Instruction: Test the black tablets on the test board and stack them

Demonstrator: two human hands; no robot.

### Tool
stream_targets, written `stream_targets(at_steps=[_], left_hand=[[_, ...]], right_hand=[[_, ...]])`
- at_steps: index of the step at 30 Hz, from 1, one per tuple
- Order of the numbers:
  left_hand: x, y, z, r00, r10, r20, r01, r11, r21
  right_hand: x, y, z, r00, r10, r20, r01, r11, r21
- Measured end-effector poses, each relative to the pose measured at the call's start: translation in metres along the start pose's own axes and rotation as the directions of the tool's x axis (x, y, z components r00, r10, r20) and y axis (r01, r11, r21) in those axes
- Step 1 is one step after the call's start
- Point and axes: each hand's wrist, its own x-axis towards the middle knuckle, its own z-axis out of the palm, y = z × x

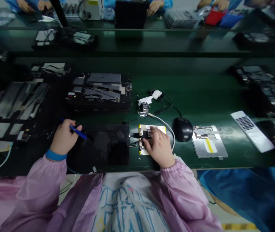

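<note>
Near the front edge of the green bench, a glossy black display panel lies flat, marked with paler smudges; just right of it sits a pale circuit module with black parts and yellow edges, short dark leads between the two. Beneath the right hand, its thumb and forefinger apart, lies the module, touched by their tips; at the panel's left end, the left hand has its fingers clamped on a blue pen.

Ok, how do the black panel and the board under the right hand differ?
The black panel is dark and glossy; the board is partly white with yellow edges. The panel is larger than the board. The right hand covers part of the board, not the panel. Both lie on the table.
</note>
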Motion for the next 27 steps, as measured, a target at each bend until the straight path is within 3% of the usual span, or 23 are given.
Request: stream_targets(at_steps=[5,8,10,12,13,15,17,18,20,22,23,25,27], left_hand=[[0.0,-0.005,-0.006,0.997,0.078,0.031,-0.077,0.997,-0.018],[-0.002,-0.003,-0.01,0.996,0.087,0.033,-0.084,0.994,-0.071],[-0.004,0.0,-0.013,0.996,0.087,0.033,-0.082,0.99,-0.117],[-0.004,0.003,-0.014,0.996,0.085,0.036,-0.077,0.98,-0.183],[-0.004,0.003,-0.013,0.996,0.081,0.036,-0.071,0.973,-0.221],[-0.001,0.002,-0.009,0.997,0.073,0.04,-0.058,0.952,-0.301],[0.002,-0.002,-0.002,0.996,0.073,0.053,-0.047,0.92,-0.388],[0.004,-0.004,0.002,0.995,0.076,0.061,-0.041,0.898,-0.439],[0.006,-0.01,0.008,0.993,0.087,0.077,-0.03,0.836,-0.547],[0.007,-0.015,0.011,0.989,0.11,0.099,-0.018,0.755,-0.655],[0.007,-0.016,0.011,0.984,0.135,0.117,-0.013,0.708,-0.706],[0.007,-0.018,0.009,0.967,0.205,0.155,-0.004,0.614,-0.789],[0.006,-0.019,0.007,0.948,0.261,0.179,0.01,0.541,-0.841]], right_hand=[[0.001,0.0,-0.001,1.0,0.027,0.009,-0.027,0.997,0.073],[0.002,-0.015,-0.015,0.999,0.046,-0.023,-0.042,0.988,0.146],[-0.001,-0.039,-0.027,0.998,-0.021,-0.052,0.03,0.985,0.171],[-0.008,-0.069,-0.036,0.982,-0.189,-0.014,0.188,0.964,0.187],[-0.013,-0.084,-0.038,0.955,-0.295,0.034,0.284,0.939,0.192],[-0.022,-0.109,-0.038,0.858,-0.49,0.154,0.454,0.864,0.219],[-0.026,-0.123,-0.032,0.764,-0.591,0.258,0.539,0.805,0.248],[-0.026,-0.126,-0.028,0.755,-0.589,0.289,0.539,0.808,0.239],[-0.021,-0.125,-0.023,0.828,-0.48,0.288,0.458,0.877,0.144],[-0.015,-0.122,-0.022,0.919,-0.337,0.206,0.337,0.941,0.04],[-0.013,-0.122,-0.022,0.937,-0.304,0.17,0.305,0.952,0.018],[-0.012,-0.126,-0.023,0.924,-0.342,0.169,0.342,0.939,0.032],[-0.015,-0.134,-0.021,0.87,-0.438,0.225,0.434,0.898,0.071]])
